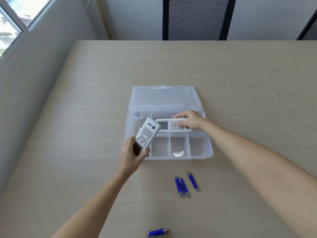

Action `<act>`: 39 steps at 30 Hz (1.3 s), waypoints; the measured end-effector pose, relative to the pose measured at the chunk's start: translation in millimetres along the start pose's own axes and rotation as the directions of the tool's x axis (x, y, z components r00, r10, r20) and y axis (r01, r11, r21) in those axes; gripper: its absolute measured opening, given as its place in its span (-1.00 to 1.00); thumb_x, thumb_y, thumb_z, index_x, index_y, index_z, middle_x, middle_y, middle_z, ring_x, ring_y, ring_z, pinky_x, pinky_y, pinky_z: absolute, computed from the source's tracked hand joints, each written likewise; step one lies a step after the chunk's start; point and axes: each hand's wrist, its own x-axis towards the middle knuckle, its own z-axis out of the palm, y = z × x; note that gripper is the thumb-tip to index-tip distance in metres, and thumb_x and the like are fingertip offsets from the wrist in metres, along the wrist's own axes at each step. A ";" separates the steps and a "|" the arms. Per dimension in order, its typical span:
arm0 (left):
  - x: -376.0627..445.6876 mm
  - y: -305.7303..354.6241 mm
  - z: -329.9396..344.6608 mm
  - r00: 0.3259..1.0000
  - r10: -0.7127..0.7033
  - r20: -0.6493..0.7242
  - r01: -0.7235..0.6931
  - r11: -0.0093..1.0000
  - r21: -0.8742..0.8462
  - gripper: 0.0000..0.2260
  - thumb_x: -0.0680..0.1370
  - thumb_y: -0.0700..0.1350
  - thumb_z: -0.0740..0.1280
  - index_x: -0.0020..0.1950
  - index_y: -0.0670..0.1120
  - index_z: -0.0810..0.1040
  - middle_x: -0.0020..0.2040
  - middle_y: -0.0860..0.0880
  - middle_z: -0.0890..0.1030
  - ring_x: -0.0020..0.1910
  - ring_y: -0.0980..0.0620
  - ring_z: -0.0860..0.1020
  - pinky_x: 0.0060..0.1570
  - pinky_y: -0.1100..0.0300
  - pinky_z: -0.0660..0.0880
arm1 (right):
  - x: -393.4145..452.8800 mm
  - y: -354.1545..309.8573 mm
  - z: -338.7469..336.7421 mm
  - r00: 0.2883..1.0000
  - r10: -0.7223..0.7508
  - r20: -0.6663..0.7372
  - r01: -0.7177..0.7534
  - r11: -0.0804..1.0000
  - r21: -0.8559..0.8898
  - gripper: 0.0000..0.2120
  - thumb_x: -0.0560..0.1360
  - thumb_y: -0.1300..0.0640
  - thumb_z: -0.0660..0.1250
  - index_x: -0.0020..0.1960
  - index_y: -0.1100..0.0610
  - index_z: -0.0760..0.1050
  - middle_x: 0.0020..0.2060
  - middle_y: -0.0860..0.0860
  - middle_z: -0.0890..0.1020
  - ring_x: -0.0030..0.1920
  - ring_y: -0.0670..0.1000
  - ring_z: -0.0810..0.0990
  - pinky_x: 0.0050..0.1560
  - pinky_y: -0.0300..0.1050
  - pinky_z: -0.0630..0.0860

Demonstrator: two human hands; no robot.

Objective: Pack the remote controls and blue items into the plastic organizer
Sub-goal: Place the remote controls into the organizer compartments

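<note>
Risk of collision inside clear plastic organizer (200,156): right hand (190,120) pressing white display remote (171,125) into rear compartment; left hand (131,155) gripping white keypad remote (147,133) above left edge; blue cylindrical items (183,185) loose nearby, in front.

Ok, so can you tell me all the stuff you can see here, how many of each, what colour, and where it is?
Plastic organizer: one, clear, lid open, middle of the table.
Remote controls: two, white. One lies across the organizer's long back compartment under the right hand; the other is held tilted above the organizer's left end.
Blue items: four, blue with silver ends, all on the table. Three lie close together in front of the organizer; one lies alone near the bottom edge.
Table: one, light wood.
Chair: one, dark with a striped back, behind the table.
Window: one, top left.
Left hand: fingers around the tilted remote.
Right hand: fingers on the lying remote.
</note>
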 end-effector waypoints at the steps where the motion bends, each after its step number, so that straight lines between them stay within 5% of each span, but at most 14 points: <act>1: 1.1 -0.4 0.7 1.000 -0.005 -0.010 0.005 1.000 -0.020 -0.64 0.40 -0.10 0.50 0.13 -0.06 0.48 -0.05 -0.05 0.61 -0.08 -0.04 0.58 -0.10 -0.04 0.55 | 7.0 -0.1 4.3 1.000 0.008 0.028 -0.009 1.000 0.016 -0.64 0.45 0.18 0.45 0.24 0.11 0.59 0.13 0.09 0.67 0.02 0.01 0.62 0.00 -0.23 0.53; 3: 3.8 0.3 1.7 1.000 -0.012 -0.024 0.011 0.999 -0.053 -0.64 0.41 -0.10 0.50 0.15 -0.02 0.48 -0.05 -0.01 0.62 -0.08 -0.01 0.59 -0.09 -0.01 0.57 | 16.0 1.3 10.4 0.997 0.022 0.067 -0.025 0.999 0.048 -0.68 0.48 0.18 0.41 0.23 0.14 0.60 0.09 0.13 0.68 0.09 0.08 0.63 0.10 -0.11 0.55; 6: 14.5 6.4 4.3 0.999 -0.025 -0.048 0.019 0.994 -0.105 -0.64 0.41 -0.10 0.49 0.17 -0.01 0.49 -0.05 0.01 0.62 -0.09 0.01 0.59 -0.11 0.04 0.58 | 20.4 5.4 17.8 0.998 0.008 0.060 -0.006 0.999 -0.041 -0.71 0.52 0.13 0.36 0.23 0.08 0.61 0.04 0.09 0.70 0.08 0.05 0.61 -0.07 -0.22 0.49; 9: 39.3 17.0 11.0 0.997 -0.015 -0.075 0.008 0.996 -0.094 -0.62 0.40 -0.03 0.48 0.18 0.03 0.49 -0.04 0.05 0.55 -0.11 0.21 0.53 -0.12 0.39 0.46 | 22.2 8.7 25.1 0.999 -0.010 0.042 0.023 0.944 -0.329 -0.65 0.58 0.07 0.23 0.35 0.02 0.50 0.21 0.14 0.62 0.32 0.12 0.49 0.36 -0.09 0.34; 11: 61.7 27.3 17.6 0.999 0.021 -0.046 -0.022 0.999 -0.037 -0.60 0.39 -0.01 0.48 0.19 0.04 0.50 -0.03 0.04 0.50 -0.12 0.23 0.49 -0.16 0.53 0.38 | 14.3 9.9 26.3 0.997 -0.069 0.024 0.073 0.933 -0.352 -0.62 0.61 0.18 0.15 0.41 0.07 0.42 0.29 0.17 0.54 0.37 0.13 0.42 0.41 -0.06 0.30; 14: 100.9 42.4 29.4 0.986 0.093 0.140 -0.111 0.985 0.133 -0.51 0.38 -0.06 0.51 0.28 -0.06 0.50 0.04 -0.07 0.53 -0.05 0.02 0.52 -0.14 0.42 0.37 | -17.9 21.1 23.8 0.853 -0.286 -0.437 0.174 0.945 -0.278 -0.55 0.52 0.41 0.13 0.37 0.19 0.46 0.23 0.17 0.55 0.29 0.16 0.47 0.39 -0.17 0.32; 16: 124.4 51.4 39.0 0.928 0.102 0.357 -0.221 0.925 0.310 -0.40 0.36 -0.04 0.52 0.35 -0.11 0.45 0.12 -0.14 0.53 0.06 -0.11 0.54 0.03 0.18 0.44 | -44.8 41.6 24.3 0.667 -0.216 -0.713 0.117 0.976 -0.186 -0.55 0.50 0.43 0.14 0.37 0.26 0.41 0.24 0.19 0.53 0.27 0.17 0.45 0.36 -0.34 0.24; 17: 133.0 54.7 43.9 0.885 0.084 0.459 -0.281 0.881 0.381 -0.37 0.36 -0.01 0.52 0.38 -0.10 0.42 0.16 -0.15 0.52 0.12 -0.15 0.53 0.12 0.09 0.45 | -57.1 51.8 25.9 0.667 -0.108 -0.737 0.062 0.994 -0.089 -0.55 0.53 0.40 0.13 0.41 0.27 0.35 0.28 0.21 0.50 0.29 0.17 0.44 0.36 -0.30 0.24; 21: 147.7 54.3 62.8 0.753 -0.020 0.658 -0.420 0.755 0.504 -0.45 0.46 0.23 0.33 0.39 0.05 0.37 0.12 -0.07 0.51 0.18 -0.09 0.50 0.20 -0.01 0.26 | -82.5 89.3 44.0 0.883 0.178 -0.434 -0.153 0.984 0.093 -0.51 0.62 0.23 0.05 0.54 0.18 0.14 -0.02 0.17 0.52 -0.06 0.05 0.46 -0.07 -0.16 0.36; 24: 147.7 47.0 71.5 0.761 -0.043 0.647 -0.421 0.726 0.544 -0.60 0.57 0.23 0.11 0.33 0.09 0.41 0.01 -0.01 0.43 0.18 -0.10 0.48 0.13 -0.03 0.19 | -78.9 100.9 49.7 0.871 0.189 -0.453 -0.148 0.981 0.124 -0.53 0.64 0.17 0.02 0.54 0.14 0.12 0.16 0.23 0.58 0.09 0.22 0.56 -0.05 -0.20 0.31; 27: 147.5 40.7 76.9 0.806 -0.018 0.592 -0.424 0.681 0.598 -0.65 0.59 0.21 0.05 0.25 0.14 0.46 0.17 -0.06 0.42 0.23 -0.12 0.37 0.16 -0.06 0.19 | -76.4 100.8 54.8 0.861 0.181 -0.475 -0.146 0.983 0.111 -0.54 0.65 0.14 0.01 0.54 0.13 0.11 0.31 0.19 0.52 0.18 0.24 0.55 0.00 -0.17 0.34; 34: 121.6 46.1 71.1 0.842 -0.017 0.539 -0.394 0.664 0.636 -0.58 0.61 0.17 0.03 0.42 0.05 0.29 0.42 -0.12 0.28 0.45 -0.13 0.19 0.41 -0.30 -0.05 | -80.1 95.2 48.7 0.889 0.203 -0.410 -0.137 0.973 0.185 -0.52 0.65 0.05 -0.01 0.54 0.14 0.08 0.23 0.15 0.52 0.32 0.22 0.47 0.14 -0.13 0.37; 36: 92.6 51.3 60.8 0.879 0.160 0.449 -0.423 0.698 0.578 -0.57 0.61 0.12 0.10 0.44 -0.01 0.29 0.38 -0.13 0.35 0.38 -0.15 0.29 0.36 -0.23 0.12 | -89.4 92.9 51.2 0.847 0.255 -0.466 -0.108 0.941 0.320 -0.51 0.65 0.01 -0.01 0.53 0.18 0.12 0.43 0.10 0.38 0.46 0.12 0.33 0.35 -0.12 0.28; 39: 24.1 45.7 35.1 0.802 0.452 0.391 -0.593 0.682 0.427 -0.73 0.58 0.05 0.17 0.21 -0.03 0.47 0.12 -0.05 0.53 0.07 -0.09 0.50 0.07 -0.02 0.44 | -120.6 100.1 78.3 0.633 0.419 -0.651 -0.105 0.880 0.464 -0.77 0.62 0.11 0.07 0.17 0.20 0.38 0.13 0.18 0.56 0.13 0.22 0.54 -0.01 -0.12 0.38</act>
